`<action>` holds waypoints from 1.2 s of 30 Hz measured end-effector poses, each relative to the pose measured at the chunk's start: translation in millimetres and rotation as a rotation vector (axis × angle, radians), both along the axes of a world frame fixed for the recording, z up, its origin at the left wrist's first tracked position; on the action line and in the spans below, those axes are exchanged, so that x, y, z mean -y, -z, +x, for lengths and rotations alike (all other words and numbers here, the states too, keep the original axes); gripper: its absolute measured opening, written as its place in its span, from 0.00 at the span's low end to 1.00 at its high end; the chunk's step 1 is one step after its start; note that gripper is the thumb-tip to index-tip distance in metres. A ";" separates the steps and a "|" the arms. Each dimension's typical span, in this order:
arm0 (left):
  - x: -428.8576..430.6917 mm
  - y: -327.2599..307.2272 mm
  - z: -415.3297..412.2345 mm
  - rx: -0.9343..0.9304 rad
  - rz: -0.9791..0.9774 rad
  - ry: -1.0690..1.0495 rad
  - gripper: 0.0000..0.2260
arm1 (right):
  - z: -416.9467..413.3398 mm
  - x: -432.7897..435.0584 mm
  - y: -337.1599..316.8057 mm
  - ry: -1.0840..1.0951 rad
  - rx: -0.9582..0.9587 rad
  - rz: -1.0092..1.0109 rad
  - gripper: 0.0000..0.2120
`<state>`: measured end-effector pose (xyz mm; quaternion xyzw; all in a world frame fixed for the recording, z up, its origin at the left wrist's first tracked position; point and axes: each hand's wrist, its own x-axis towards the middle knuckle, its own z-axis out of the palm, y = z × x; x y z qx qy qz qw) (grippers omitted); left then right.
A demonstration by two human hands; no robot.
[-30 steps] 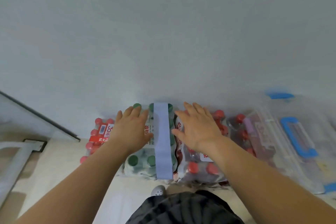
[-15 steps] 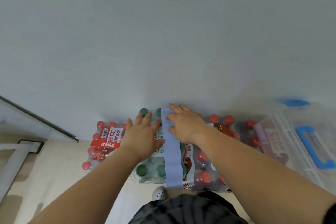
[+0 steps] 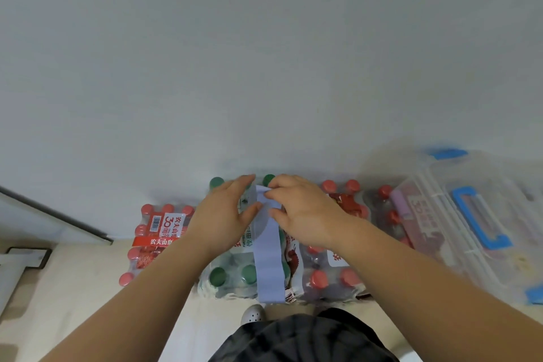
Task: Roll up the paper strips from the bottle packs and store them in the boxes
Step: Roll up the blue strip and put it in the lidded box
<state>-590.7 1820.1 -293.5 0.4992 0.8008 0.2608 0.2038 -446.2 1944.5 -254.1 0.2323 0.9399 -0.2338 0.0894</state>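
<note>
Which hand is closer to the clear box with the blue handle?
Right. The right hand pinches the paper strip, left of the clear box; the left hand is farther left, across the strip.

Three bottle packs stand side by side on the floor [image 3: 73, 288] against the wall [image 3: 264, 67], across the middle of the frame: left pack [image 3: 158, 238], middle pack [image 3: 229, 276], right pack [image 3: 329, 279]. A paper strip [image 3: 269, 267] lies lengthwise over the middle pack, near its right edge. At the strip's far end, the left hand [image 3: 220, 214] sits to its left and the right hand [image 3: 302, 214] to its right, touching it. A box [image 3: 482, 220] lies at the far right.
</note>
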 end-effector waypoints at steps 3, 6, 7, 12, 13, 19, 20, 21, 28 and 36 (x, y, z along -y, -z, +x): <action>-1.0 -19.8 17.7 0.115 0.127 0.041 0.10 | 28.1 6.8 -16.1 0.030 -0.113 -0.059 0.14; -0.9 -37.5 41.3 0.240 0.198 0.020 0.04 | 58.4 13.5 -34.9 0.116 -0.250 -0.150 0.11; -1.3 -43.6 50.9 0.270 0.218 0.014 0.05 | 68.8 14.8 -41.5 0.140 -0.285 -0.156 0.10; -6.8 -79.7 106.9 0.400 0.314 0.051 0.08 | 124.4 17.1 -70.8 0.291 -0.516 -0.220 0.02; -8.4 -86.7 118.7 0.423 0.328 0.057 0.07 | 135.7 16.8 -74.6 0.353 -0.575 -0.256 0.04; -20.8 -113.3 190.4 0.490 0.370 0.071 0.09 | 206.5 8.7 -91.7 0.567 -0.758 -0.512 0.07; -23.0 -116.0 202.5 0.503 0.359 0.060 0.09 | 220.1 6.1 -92.3 0.587 -0.760 -0.537 0.05; -25.0 -116.8 214.3 0.513 0.343 0.045 0.09 | 234.3 3.9 -91.8 0.604 -0.761 -0.559 0.04; -35.8 -111.7 302.8 0.621 0.284 -0.024 0.12 | 319.1 -2.1 -77.6 0.643 -0.732 -0.560 0.05; -31.8 -115.1 366.2 0.713 0.284 -0.065 0.06 | 375.3 -1.9 -64.6 0.660 -0.708 -0.529 0.05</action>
